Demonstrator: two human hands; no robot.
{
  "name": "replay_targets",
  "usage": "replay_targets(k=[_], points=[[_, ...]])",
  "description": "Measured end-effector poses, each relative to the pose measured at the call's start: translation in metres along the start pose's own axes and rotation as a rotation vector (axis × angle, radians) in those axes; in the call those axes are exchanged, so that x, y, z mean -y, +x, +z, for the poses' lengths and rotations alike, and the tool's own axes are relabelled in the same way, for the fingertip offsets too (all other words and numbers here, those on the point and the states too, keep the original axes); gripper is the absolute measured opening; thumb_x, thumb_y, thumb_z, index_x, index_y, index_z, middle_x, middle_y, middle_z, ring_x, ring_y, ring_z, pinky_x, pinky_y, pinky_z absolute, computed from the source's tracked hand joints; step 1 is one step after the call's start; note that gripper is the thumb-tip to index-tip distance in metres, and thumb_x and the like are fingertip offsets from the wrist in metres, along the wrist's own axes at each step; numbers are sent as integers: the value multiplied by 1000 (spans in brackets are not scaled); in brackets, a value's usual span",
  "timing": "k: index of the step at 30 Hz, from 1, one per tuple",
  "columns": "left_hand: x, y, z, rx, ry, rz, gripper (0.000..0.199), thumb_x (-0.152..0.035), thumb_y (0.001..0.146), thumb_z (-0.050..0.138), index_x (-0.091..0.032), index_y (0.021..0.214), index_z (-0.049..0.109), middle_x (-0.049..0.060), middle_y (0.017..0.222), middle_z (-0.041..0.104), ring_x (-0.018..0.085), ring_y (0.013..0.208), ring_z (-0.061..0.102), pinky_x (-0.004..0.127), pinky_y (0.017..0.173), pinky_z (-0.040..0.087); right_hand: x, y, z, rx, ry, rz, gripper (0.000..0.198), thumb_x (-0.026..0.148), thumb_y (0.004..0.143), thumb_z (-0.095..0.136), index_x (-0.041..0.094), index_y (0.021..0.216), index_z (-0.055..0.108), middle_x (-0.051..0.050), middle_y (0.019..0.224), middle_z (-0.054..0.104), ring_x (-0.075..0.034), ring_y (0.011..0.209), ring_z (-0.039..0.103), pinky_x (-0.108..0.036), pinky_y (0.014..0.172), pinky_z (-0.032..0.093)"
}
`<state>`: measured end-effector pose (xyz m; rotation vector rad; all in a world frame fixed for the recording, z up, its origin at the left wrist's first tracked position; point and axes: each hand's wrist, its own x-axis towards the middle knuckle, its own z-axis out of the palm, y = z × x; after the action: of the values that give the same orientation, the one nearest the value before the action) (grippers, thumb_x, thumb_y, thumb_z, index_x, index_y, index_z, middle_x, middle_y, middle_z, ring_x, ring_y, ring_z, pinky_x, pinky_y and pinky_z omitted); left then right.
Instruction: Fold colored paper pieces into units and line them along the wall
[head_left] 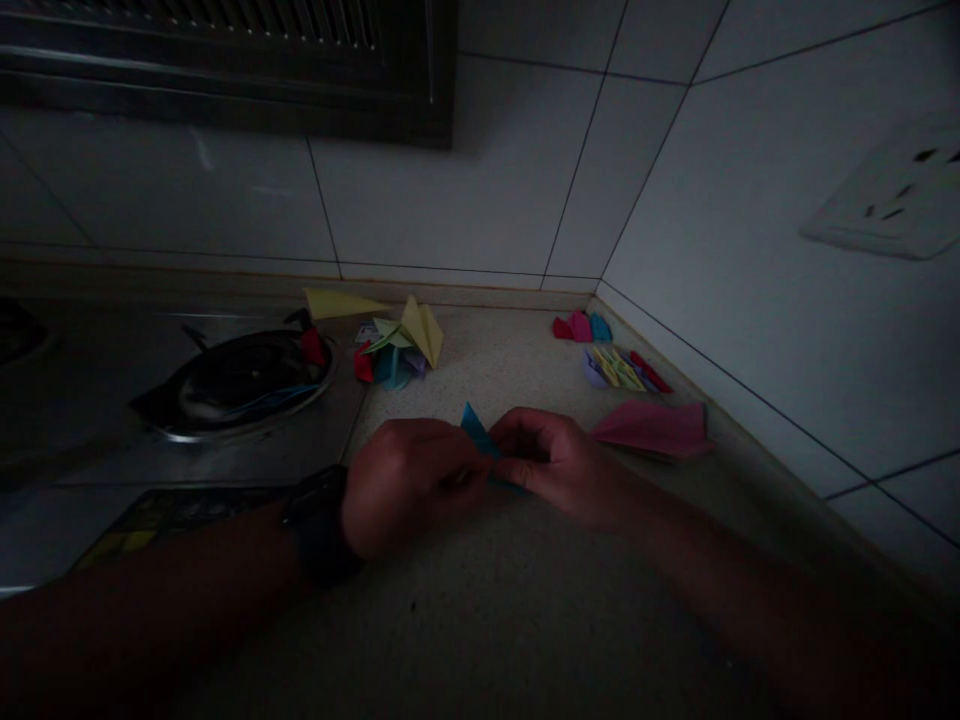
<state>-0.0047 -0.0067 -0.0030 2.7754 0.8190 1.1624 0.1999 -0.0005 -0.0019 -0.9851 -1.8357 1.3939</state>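
Between my two hands, just above the counter, is a small piece of folded blue paper. My left hand, with a dark watch at the wrist, pinches it from the left. Thumb and fingers of my right hand grip its right side. One pointed blue end sticks up between the hands, and the rest is mostly covered by fingers. Just right of my right hand lies a pink folded paper on the counter.
A gas stove stands at left. Beside it lie a pile of coloured folded papers and a yellow paper plane. Small folded papers and red, pink and blue pieces sit in the corner. A socket is on the right wall.
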Motion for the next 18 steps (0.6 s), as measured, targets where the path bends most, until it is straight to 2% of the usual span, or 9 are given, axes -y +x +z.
replay_targets(k=[5,9,12,15,18], points=[[2,-2,-1,-17,15,13,7,-17,87,58,-17,86,65,-3,64,60,8,55,53,21,52,37,-3,0,-6,40,39,8,25,27,80,71,18,100,60,-3,95,65,-15,88,60,-28,77,46],[2,-2,-1,-5,-15,-1,8,-19,88,59,-20,94,64,-1,72,63,9,61,57,20,55,42,-7,1,-11,36,83,37,22,34,84,67,18,98,61,-1,89,61,-11,77,57,-24,69,44],[1,-3,-1,-44,-50,-51,14,-21,85,63,-19,99,62,-2,74,64,9,64,59,20,56,45,-7,2,-11,10,154,67,22,36,83,68,19,93,61,0,84,60,-10,71,55,-24,64,44],[0,-3,-3,-71,-89,-109,15,-22,83,66,-18,96,60,-1,76,64,9,64,59,19,55,46,-6,2,-11,-12,204,39,22,36,80,70,18,89,61,1,81,61,-11,71,57,-25,67,46],[-1,-1,-6,-28,-139,-184,11,-23,84,63,-16,91,60,0,76,64,10,65,60,19,54,47,-7,2,-13,-12,246,-21,17,31,82,69,17,89,61,1,78,63,-11,70,60,-26,68,49]])
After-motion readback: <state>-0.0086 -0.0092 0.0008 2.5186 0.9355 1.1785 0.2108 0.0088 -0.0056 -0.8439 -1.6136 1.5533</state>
